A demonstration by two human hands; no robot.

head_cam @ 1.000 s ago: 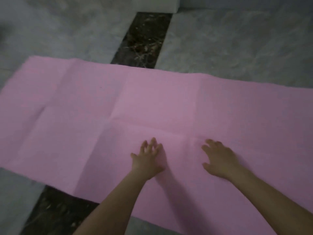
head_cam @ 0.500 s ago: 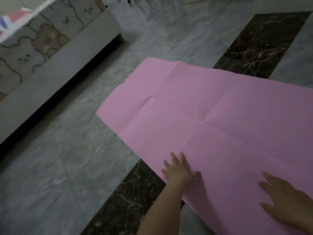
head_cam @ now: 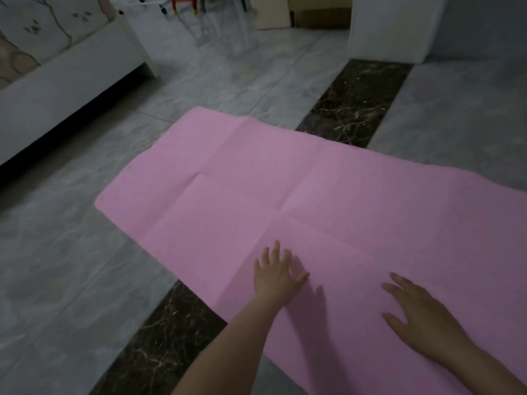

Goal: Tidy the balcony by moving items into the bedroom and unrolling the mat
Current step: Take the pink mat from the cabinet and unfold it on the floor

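A pink mat (head_cam: 285,189) lies spread flat on the grey tiled floor, marked by fold creases that cross near its middle. Its left end is fully in view; its right part runs out of the frame. My left hand (head_cam: 278,273) lies flat on the mat near its front edge, fingers straight and spread. My right hand (head_cam: 422,312) rests on the mat further right, fingers straight and spread too. Neither hand holds anything.
A white bed frame (head_cam: 71,78) with a patterned cover stands at the left. A dark marble strip (head_cam: 353,104) crosses the floor under the mat. A white pillar (head_cam: 390,27) stands at the back right, with cardboard boxes (head_cam: 302,12) and chair legs behind.
The view has swung left, bringing the bed and the mat's left end into sight. Both hands stay flat on the mat, having slid leftwards along it.
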